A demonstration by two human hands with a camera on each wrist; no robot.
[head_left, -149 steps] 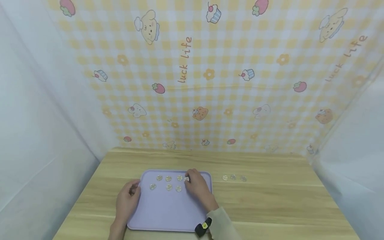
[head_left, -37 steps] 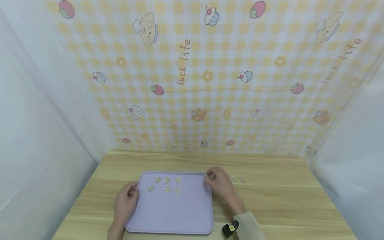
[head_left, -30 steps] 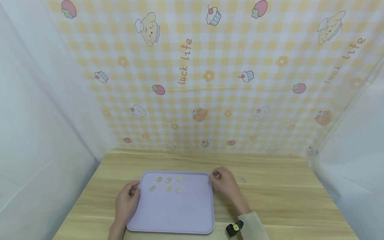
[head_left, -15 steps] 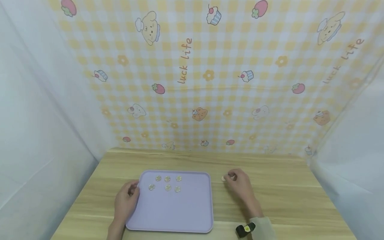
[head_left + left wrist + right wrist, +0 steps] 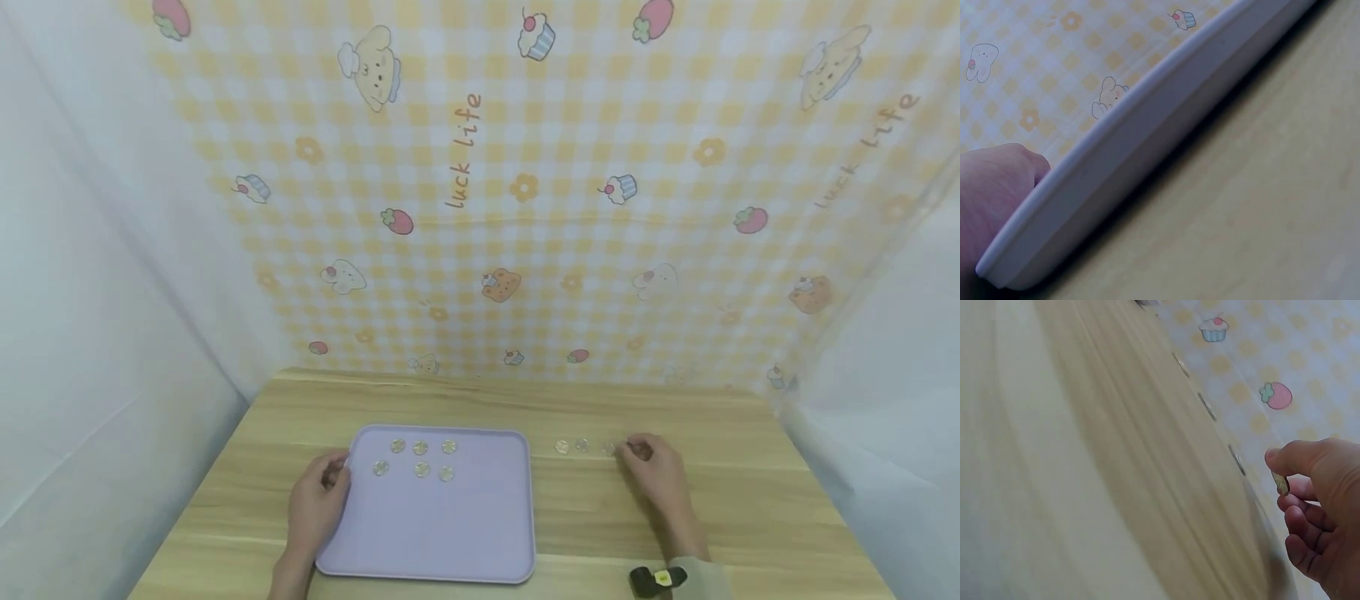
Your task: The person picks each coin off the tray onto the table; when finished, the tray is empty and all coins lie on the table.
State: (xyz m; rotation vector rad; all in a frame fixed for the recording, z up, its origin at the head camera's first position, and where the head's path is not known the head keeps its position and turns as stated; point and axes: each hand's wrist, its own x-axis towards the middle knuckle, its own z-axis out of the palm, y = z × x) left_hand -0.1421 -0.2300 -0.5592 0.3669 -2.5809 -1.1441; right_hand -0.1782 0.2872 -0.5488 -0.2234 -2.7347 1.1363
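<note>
A lilac tray [image 5: 450,533] lies on the wooden table, with several coins [image 5: 422,470] in two rows in its back left part. My left hand [image 5: 317,504] holds the tray's left edge, fingers curled; in the left wrist view that hand [image 5: 997,194] is partly hidden behind the tray wall [image 5: 1122,150]. Right of the tray, three coins [image 5: 582,446] lie in a row on the table. Beside the rightmost one is my right hand [image 5: 660,475]. In the right wrist view, thumb and fingers of the right hand [image 5: 1322,494] pinch a coin [image 5: 1281,482] on edge.
The wooden table [image 5: 720,500] reaches back to a checked yellow cloth [image 5: 525,233]. White sheets [image 5: 97,292] hang at both sides. A black band [image 5: 657,580] with a yellow mark sits on my right wrist.
My right hand has taken a coin off the tray and carried it right, past the three coins on the table. The left hand stays at the tray's edge.
</note>
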